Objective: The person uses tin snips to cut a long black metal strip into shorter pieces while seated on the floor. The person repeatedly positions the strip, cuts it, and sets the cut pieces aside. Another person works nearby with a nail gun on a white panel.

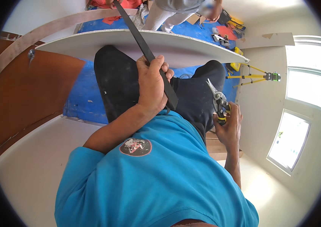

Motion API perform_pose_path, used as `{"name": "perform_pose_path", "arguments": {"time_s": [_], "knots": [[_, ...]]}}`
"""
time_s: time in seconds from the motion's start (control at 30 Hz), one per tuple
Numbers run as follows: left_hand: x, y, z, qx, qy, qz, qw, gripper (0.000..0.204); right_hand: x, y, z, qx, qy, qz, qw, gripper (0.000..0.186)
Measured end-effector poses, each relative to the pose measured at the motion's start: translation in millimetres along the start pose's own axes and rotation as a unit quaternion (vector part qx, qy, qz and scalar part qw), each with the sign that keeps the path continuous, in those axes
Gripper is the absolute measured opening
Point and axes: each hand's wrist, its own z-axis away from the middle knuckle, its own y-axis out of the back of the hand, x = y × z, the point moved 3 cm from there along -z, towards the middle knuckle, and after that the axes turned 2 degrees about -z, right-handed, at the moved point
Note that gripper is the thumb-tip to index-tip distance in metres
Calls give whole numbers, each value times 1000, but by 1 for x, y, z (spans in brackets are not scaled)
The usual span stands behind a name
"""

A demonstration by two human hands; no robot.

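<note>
My left hand [152,81] is closed around a long, dark, flat strip [134,31], with the thumb along its face. The strip slants from the top of the view down to my lap. A co-worker's hand [110,3] is next to its far end; whether it grips the strip I cannot tell. On the right, my right hand [230,126] holds a pair of tin snips [218,100] with black and yellow handles. Their blades point up and away, apart from the strip, above my dark trousers [117,81].
A large pale board [92,43] stands on edge just beyond my knees. Behind it, a person in grey [177,5] stands on blue floor covering [100,25]. To the right are a yellow tripod with a green-lit device [272,76], scattered tools [221,38] and windows [289,140].
</note>
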Motion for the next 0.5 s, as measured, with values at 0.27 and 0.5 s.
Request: {"name": "perform_pose_path", "arguments": {"time_s": [0.27, 0.5], "knots": [[-13, -1, -3, 0, 33, -18, 999, 23, -31, 3, 17, 17, 158, 32, 987, 75], [-11, 1, -3, -46, 53, 80, 994, 27, -19, -21, 5, -23, 22, 93, 995, 77]]}}
